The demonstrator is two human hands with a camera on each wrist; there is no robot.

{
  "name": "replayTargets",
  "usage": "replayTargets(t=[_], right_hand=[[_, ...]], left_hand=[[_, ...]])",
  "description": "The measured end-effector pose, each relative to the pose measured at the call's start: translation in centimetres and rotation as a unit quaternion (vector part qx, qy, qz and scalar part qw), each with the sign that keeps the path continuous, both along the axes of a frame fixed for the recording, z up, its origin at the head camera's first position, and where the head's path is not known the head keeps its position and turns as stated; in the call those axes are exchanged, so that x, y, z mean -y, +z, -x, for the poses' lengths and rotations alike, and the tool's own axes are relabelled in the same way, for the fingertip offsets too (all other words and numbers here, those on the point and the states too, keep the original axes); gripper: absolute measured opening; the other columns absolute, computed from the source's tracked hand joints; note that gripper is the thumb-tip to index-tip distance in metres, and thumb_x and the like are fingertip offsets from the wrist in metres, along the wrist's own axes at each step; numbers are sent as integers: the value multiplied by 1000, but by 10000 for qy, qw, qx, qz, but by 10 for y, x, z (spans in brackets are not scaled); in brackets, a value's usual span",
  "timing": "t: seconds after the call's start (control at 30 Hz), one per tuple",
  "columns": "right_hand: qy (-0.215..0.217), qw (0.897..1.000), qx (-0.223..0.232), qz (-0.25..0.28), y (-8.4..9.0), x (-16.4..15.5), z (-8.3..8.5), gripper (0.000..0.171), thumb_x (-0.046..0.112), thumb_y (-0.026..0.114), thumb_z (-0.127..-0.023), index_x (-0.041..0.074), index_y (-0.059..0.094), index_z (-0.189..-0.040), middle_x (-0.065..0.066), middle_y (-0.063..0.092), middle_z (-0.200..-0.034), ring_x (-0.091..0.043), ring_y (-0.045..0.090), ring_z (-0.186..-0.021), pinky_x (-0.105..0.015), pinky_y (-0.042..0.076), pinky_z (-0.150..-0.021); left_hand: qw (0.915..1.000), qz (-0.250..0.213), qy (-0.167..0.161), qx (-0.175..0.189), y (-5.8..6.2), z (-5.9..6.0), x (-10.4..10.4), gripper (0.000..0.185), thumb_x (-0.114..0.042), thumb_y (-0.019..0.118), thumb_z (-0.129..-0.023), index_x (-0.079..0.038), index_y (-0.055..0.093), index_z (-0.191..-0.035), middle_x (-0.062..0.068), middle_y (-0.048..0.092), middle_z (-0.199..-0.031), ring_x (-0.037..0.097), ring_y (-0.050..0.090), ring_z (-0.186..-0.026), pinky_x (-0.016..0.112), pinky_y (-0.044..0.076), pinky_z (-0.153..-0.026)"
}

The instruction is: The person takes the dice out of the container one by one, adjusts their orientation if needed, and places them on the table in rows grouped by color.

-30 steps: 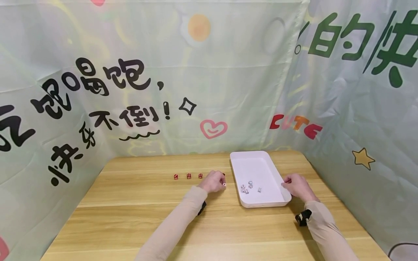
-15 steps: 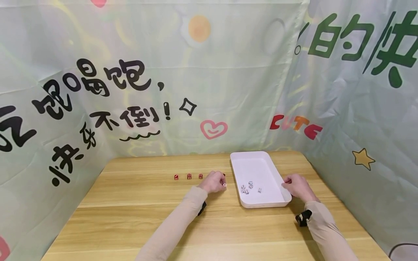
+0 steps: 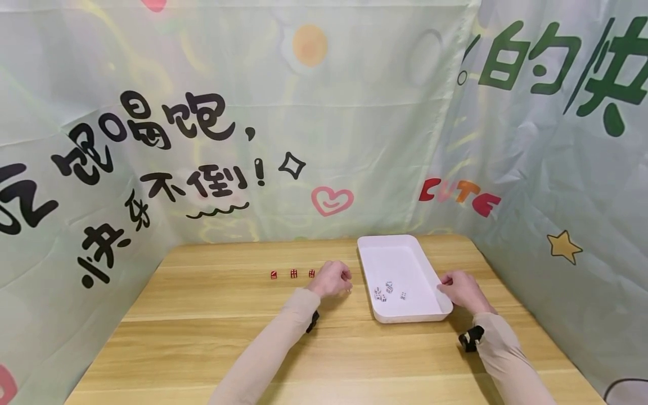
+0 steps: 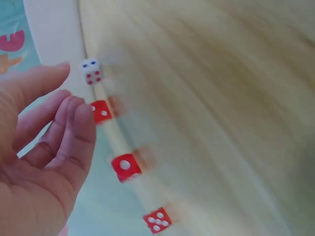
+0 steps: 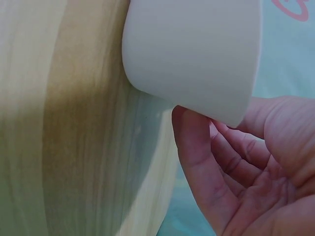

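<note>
My left hand (image 3: 331, 279) hovers over the wooden table (image 3: 202, 337), just left of a white tray (image 3: 395, 261). In the left wrist view its fingers (image 4: 74, 132) are loosely bent and hold nothing. A white die (image 4: 91, 72) sits on the table just off the thumb tip, at the end of a row of three red dice (image 4: 126, 167). The head view shows those red dice (image 3: 293, 273) left of the hand, and the white die is hidden there. My right hand (image 3: 462, 290) rests against the tray's right near corner (image 5: 197, 54), its relaxed fingers (image 5: 197, 147) touching the wall.
Three small white dice (image 3: 388, 290) lie in the near half of the tray. Printed cloth (image 3: 304, 112) hangs round the table on three sides. The table's near half is bare wood.
The left hand has let go of the white die it pinched at its fingertips and has shifted slightly away from me. The right hand and the tray have stayed put.
</note>
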State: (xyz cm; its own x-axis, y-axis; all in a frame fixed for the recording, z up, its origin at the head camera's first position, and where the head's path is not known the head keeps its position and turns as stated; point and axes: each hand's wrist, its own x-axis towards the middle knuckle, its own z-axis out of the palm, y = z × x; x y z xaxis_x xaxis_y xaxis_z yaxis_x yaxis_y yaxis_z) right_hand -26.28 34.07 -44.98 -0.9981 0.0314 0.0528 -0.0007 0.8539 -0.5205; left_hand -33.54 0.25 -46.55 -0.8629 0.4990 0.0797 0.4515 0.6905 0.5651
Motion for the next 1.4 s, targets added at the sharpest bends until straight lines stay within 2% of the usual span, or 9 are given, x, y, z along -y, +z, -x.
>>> replayTargets(t=[0.2,0.4,0.6,0.77,0.87,1.0,1.13,1.27,1.4], right_hand=[[2,10000,22,-7,-2,-1,0,17,10,66,-89,-7,68,-93,-14,67,-84,-22,58,-75,-31,48,-63],[-25,10000,8,-3,0,0,-1,17,10,66,-89,-7,67,-93,-14,66,-84,-23,58,-75,-31,47,-63],[26,10000,-44,17,1,1,0,16,9,65,-88,-7,67,-91,-14,66,-82,-23,57,-73,-31,46,-62],[35,10000,-68,9,0,0,1,16,9,65,-88,-7,67,-91,-13,65,-82,-22,57,-73,-30,46,-62],[19,10000,-50,8,0,0,1,16,9,65,-88,-7,67,-91,-14,65,-82,-22,57,-73,-30,46,-62],[26,10000,-3,48,0,0,0,17,9,65,-88,-7,67,-92,-14,66,-83,-23,57,-74,-30,47,-62],[51,10000,-53,40,-1,0,0,17,9,65,-88,-7,68,-91,-13,67,-82,-22,59,-73,-30,47,-63],[43,9999,-99,28,-1,-1,0,17,10,65,-87,-7,68,-91,-13,68,-82,-21,59,-73,-31,46,-63],[7,10000,-77,51,-2,-2,0,17,10,65,-88,-6,68,-91,-13,67,-82,-21,58,-73,-30,46,-62]], left_hand=[[9992,-143,-264,-279,9,-5,-15,6,-14,72,-86,-11,76,-90,-4,70,-81,3,60,-71,16,50,-68],[9969,-97,-474,-614,13,-14,-35,11,-16,71,-88,-10,76,-96,-3,72,-88,3,61,-77,14,49,-72],[9874,419,-858,-1265,12,-22,-53,19,-17,71,-88,-10,76,-105,-1,73,-97,5,62,-85,14,49,-77],[9734,1227,-955,-1683,13,-23,-65,15,-20,72,-87,-15,77,-101,-5,74,-98,8,64,-90,19,50,-82],[9630,1782,-975,-1773,14,-25,-70,12,-22,74,-85,-18,77,-96,-6,74,-95,9,65,-86,22,51,-81],[9469,2468,-917,-1846,15,-29,-78,3,-24,74,-83,-22,74,-83,-9,70,-82,9,60,-77,28,49,-83],[9333,2956,-733,-1905,13,-33,-84,13,-24,74,-82,-24,65,-73,-9,64,-75,10,55,-77,31,44,-88],[9312,3081,-565,-1866,11,-35,-89,10,-23,75,-81,-26,67,-77,-8,65,-80,11,55,-82,31,40,-90],[9352,3017,-524,-1776,10,-34,-92,8,-22,76,-82,-27,70,-82,-9,67,-81,11,54,-82,31,38,-90]])
